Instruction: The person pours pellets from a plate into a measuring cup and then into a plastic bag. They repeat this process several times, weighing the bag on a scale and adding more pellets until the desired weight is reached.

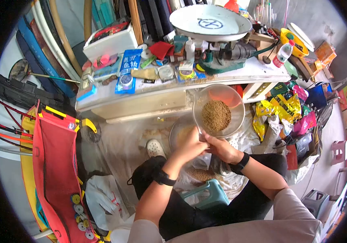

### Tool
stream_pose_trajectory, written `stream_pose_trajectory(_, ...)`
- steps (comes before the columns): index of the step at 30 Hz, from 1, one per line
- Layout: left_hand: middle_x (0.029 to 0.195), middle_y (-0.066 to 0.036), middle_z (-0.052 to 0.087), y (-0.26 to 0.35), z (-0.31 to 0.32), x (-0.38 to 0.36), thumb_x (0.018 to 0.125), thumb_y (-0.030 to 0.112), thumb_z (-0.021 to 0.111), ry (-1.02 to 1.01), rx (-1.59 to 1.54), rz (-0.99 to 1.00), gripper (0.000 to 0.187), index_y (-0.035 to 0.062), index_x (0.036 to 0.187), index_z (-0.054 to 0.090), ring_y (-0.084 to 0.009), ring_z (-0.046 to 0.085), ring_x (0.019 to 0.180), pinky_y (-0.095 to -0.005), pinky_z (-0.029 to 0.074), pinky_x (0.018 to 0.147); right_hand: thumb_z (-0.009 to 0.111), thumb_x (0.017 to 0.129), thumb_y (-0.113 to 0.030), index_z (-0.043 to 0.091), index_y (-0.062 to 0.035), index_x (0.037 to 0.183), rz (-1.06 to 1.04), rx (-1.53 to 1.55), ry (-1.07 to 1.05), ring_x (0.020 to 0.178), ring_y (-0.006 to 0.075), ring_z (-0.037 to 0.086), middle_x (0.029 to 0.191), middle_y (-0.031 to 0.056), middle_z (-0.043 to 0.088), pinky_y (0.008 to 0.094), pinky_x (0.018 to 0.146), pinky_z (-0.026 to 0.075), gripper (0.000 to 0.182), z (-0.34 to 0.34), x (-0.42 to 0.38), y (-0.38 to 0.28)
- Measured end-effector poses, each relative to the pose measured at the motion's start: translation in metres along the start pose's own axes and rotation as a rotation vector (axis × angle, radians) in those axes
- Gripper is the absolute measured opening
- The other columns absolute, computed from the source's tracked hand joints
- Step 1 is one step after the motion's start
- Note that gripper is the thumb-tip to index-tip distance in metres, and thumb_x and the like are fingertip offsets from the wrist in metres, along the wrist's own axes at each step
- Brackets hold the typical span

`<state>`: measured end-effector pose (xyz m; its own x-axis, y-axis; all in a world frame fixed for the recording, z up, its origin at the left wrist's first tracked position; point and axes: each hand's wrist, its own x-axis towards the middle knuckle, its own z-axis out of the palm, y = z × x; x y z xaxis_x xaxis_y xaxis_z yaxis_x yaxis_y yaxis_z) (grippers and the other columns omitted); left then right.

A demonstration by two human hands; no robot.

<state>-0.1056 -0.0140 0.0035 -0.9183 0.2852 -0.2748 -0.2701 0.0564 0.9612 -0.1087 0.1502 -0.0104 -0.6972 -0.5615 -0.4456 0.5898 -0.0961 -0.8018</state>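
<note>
A clear round scoop with brown pellets in it is held up in front of the desk edge. Both my hands meet at its near side: my left hand is closed round its handle, and my right hand is closed against the same spot from the right. Below the scoop, partly hidden by it and by my hands, stands a large clear bowl. More brown pellets lie lower down, between my knees.
A desk bears a scale with a white enamel pan, a bottle and small packets. Colourful bags are heaped at the right. An open red bag lies at the left. A teal stool is between my legs.
</note>
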Motion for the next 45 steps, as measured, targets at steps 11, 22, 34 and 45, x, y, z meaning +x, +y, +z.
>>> stream_pose_trajectory(11,0.103,-0.007,0.057,0.019,0.03,-0.002,0.094,0.019,0.055,-0.37,-0.258,0.039,0.043,0.003,0.13,0.037,-0.0156,0.062,0.086,-0.0287,0.05,0.073,0.039,0.094,-0.021,0.053,-0.0033,0.105,-0.306,0.57,0.333,0.071,0.0216,0.06,0.084,0.0071,0.062,0.0337,0.069,0.051,0.025,-0.021,-0.019,-0.081)
stream_pose_trajectory(22,0.093,-0.022,0.064,-0.006,0.012,-0.006,0.081,0.01,0.054,-0.087,0.774,0.245,0.025,0.0033,0.105,0.059,-0.0342,0.062,0.089,-0.0399,0.048,0.079,0.049,0.095,-0.019,0.053,-0.0031,0.11,-0.538,0.443,0.3,0.047,0.0041,0.037,0.064,-0.0055,0.041,0.0193,0.04,0.035,0.022,-0.067,-0.137,-0.185)
stream_pose_trajectory(34,0.099,-0.024,0.063,-0.022,0.021,0.01,0.083,0.013,0.057,-0.157,1.0,0.15,0.025,0.0003,0.104,0.06,-0.0378,0.06,0.096,-0.0454,0.047,0.083,0.054,0.091,-0.015,0.056,-0.0038,0.083,-0.529,-0.473,0.519,0.044,0.0065,0.042,0.06,-0.0021,0.046,0.0213,0.041,0.037,0.014,-0.032,-0.097,-0.336)
stream_pose_trajectory(45,0.094,-0.025,0.063,-0.019,0.018,0.011,0.081,0.01,0.053,-0.131,0.939,0.164,0.021,-0.0003,0.098,0.061,-0.0388,0.061,0.092,-0.0472,0.048,0.078,0.057,0.086,-0.016,0.051,-0.0039,0.065,-0.508,-0.962,0.507,0.042,0.0089,0.044,0.055,-0.0004,0.047,0.0251,0.04,0.036,0.025,-0.04,-0.034,-0.362)
